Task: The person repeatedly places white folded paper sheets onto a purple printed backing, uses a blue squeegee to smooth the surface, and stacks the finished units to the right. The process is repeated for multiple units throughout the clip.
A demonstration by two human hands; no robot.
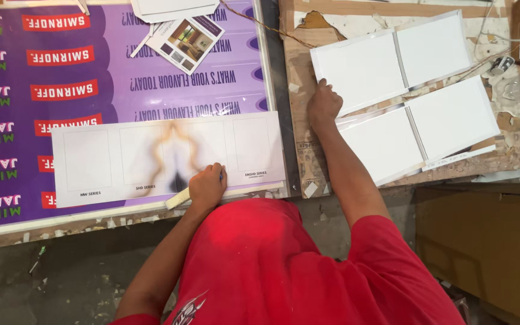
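Hands work apart on the surface. The left hand presses a pale flat scraper-like strip against the lower edge of a long white printed sheet, fingers curled closed around it. The right hand rests flat, fingers spread open, on the wooden board (scuffed and patchy) beside four white panels. A purple banner lies beneath the sheet.
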